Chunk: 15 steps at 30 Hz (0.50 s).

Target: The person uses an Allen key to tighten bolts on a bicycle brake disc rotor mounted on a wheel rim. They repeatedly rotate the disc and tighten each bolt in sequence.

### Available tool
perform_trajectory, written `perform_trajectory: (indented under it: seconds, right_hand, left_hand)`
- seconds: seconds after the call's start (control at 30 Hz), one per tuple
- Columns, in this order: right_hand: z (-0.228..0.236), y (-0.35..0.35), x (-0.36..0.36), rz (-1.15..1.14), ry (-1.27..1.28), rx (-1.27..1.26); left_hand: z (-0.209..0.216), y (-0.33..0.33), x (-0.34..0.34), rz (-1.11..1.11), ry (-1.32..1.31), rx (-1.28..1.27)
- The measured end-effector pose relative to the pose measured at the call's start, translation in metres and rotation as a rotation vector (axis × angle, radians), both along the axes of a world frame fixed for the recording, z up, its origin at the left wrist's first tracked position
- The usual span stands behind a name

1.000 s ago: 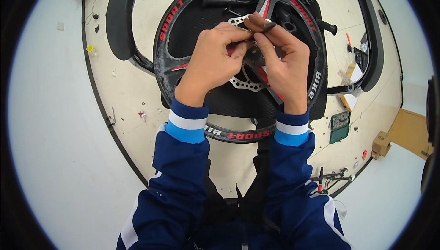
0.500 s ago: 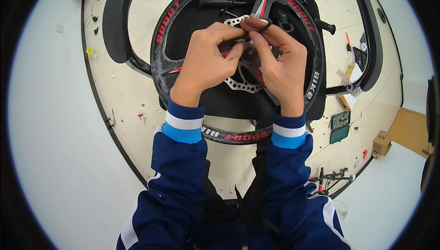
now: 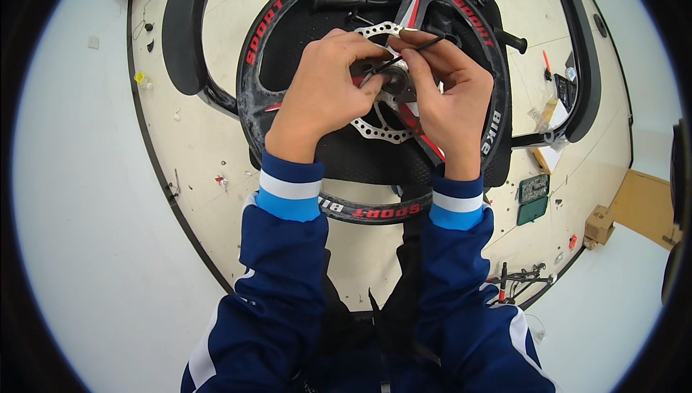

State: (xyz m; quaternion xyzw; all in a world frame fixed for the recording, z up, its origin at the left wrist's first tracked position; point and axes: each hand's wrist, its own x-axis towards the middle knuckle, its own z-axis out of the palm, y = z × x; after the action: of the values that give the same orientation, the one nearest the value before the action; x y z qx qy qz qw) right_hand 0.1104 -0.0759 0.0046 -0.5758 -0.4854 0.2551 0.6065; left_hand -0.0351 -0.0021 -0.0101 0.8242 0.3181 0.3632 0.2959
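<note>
A black bicycle wheel [image 3: 254,101] with red and white markings lies flat on the chair seat in front of me. On its middle sits a silver brake disc [image 3: 382,134] with holes, around a dark hub [image 3: 396,80]. My right hand [image 3: 455,97] pinches a thin black hex key [image 3: 409,55] between thumb and fingers, slanting across the disc just above the hub. Its lower end reaches the fingertips of my left hand [image 3: 321,90], which is closed at the left side of the hub. Those fingers hide what they pinch.
The black chair has armrests at the left [image 3: 183,32] and right [image 3: 582,61]. Handlebar grips [image 3: 346,2] lie beneath the wheel. Around are an open green case [image 3: 533,199], a cardboard box [image 3: 600,225], a bicycle frame [image 3: 522,277] and small scattered parts on the floor.
My right hand has shifted slightly right and down, and its fingers have opened up a little around the hex key. More of the key, disc and hub now shows. My left hand has barely moved.
</note>
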Motion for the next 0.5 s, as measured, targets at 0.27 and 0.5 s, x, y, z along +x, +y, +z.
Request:
perform_trajectory:
  seconds: [0.27,0.5]
  right_hand:
    - [0.0,0.0,0.002,0.08,0.159,0.057]
    - [0.006,-0.015,0.046,-0.171,0.295,0.098]
  left_hand:
    - [-0.006,0.001,-0.003,0.066,0.084,0.105]
    - [-0.002,-0.004,0.001,0.114,0.133,0.031]
